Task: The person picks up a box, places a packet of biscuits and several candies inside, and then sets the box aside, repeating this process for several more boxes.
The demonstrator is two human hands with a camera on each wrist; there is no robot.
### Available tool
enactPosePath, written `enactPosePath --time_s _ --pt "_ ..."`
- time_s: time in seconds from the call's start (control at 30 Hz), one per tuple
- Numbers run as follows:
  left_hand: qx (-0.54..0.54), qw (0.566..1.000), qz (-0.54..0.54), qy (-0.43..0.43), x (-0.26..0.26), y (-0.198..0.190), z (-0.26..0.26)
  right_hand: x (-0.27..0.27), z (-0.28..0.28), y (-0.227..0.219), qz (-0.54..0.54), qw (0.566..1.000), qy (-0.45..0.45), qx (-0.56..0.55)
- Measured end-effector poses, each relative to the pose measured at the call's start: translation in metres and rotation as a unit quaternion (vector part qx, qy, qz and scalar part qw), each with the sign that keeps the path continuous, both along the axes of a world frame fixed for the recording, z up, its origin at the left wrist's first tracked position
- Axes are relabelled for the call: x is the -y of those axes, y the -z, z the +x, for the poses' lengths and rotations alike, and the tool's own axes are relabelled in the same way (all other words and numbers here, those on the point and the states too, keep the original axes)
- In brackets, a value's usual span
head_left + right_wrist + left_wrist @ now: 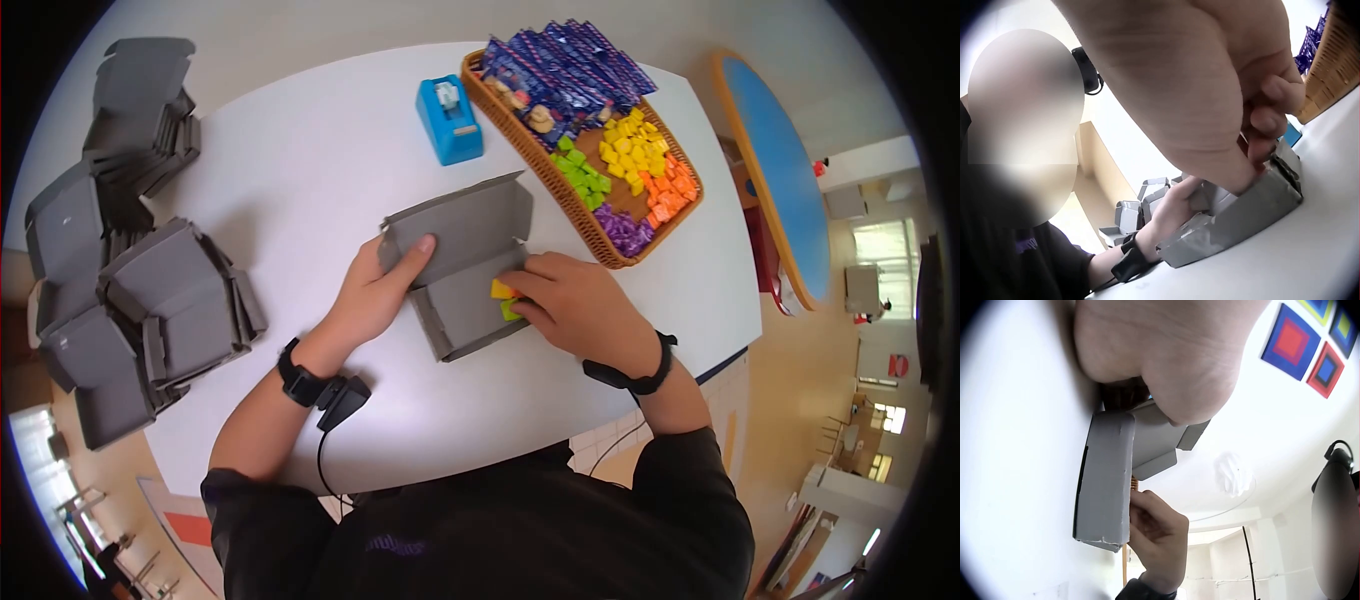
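Note:
A grey cardboard box (455, 305) lies on the white table in front of me, its lid raised on the far side. My left hand (362, 298) grips the box at its left end, the thumb lying over the inside of the lid. Inside the tray's right end, my right hand (580, 305) pinches a few small wrapped candies. A yellow candy (502, 289) and a green candy (511, 310) show by the fingertips, with a bit of orange between them. From the right wrist view, the box wall (1229, 219) hides the candies and the fingertips reach down behind it.
A wicker basket (540, 158) at the back right holds dark blue packets (570, 75) and yellow, green, orange and purple candies. Beside it stands a blue tape dispenser (450, 120). Several open grey boxes (185, 290) are stacked along the left. A blue-topped table (785, 180) stands farther right.

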State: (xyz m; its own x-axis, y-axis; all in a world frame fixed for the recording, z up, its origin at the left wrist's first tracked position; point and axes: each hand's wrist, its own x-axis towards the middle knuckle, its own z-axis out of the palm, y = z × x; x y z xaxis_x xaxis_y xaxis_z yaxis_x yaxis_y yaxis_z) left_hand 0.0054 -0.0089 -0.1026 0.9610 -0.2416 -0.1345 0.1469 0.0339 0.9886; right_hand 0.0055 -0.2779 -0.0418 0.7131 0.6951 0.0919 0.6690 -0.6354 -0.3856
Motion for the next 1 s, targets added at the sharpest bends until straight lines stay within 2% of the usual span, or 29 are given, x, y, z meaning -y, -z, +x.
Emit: enactPosePath --time_s 0.2,0.3,0.4,0.5,0.57,0.67,0.77,1.0 --pt "-0.003 1.0 -0.006 -0.008 0.001 0.002 -0.001 0.013 0.017 0.0 0.022 0.999 -0.004 -0.037" --pt "-0.009 1.0 -0.001 -0.011 0.001 0.002 -0.002 0.018 0.024 0.0 0.085 0.996 -0.021 -0.038" --pt "-0.013 1.0 0.007 -0.007 0.0 0.004 0.0 0.03 0.035 -0.027 0.136 0.98 0.062 -0.135" --pt "-0.021 0.999 0.024 -0.005 -0.003 0.008 0.0 0.064 0.057 -0.026 0.163 0.956 0.231 -0.079" --pt "-0.021 1.0 0.017 -0.002 -0.002 0.008 0.001 0.092 0.08 -0.015 0.197 0.93 0.31 -0.012" --pt "-0.009 1.0 0.0 -0.015 0.002 0.002 -0.001 0.124 0.095 -0.011 0.174 0.906 0.386 0.009" --pt "-0.008 1.0 -0.009 -0.019 0.002 0.003 -0.001 0.153 0.107 -0.004 0.112 0.897 0.418 0.086" --pt "-0.004 1.0 -0.022 -0.01 0.001 0.004 -0.001 0.183 0.114 0.004 0.154 0.883 0.436 0.079"
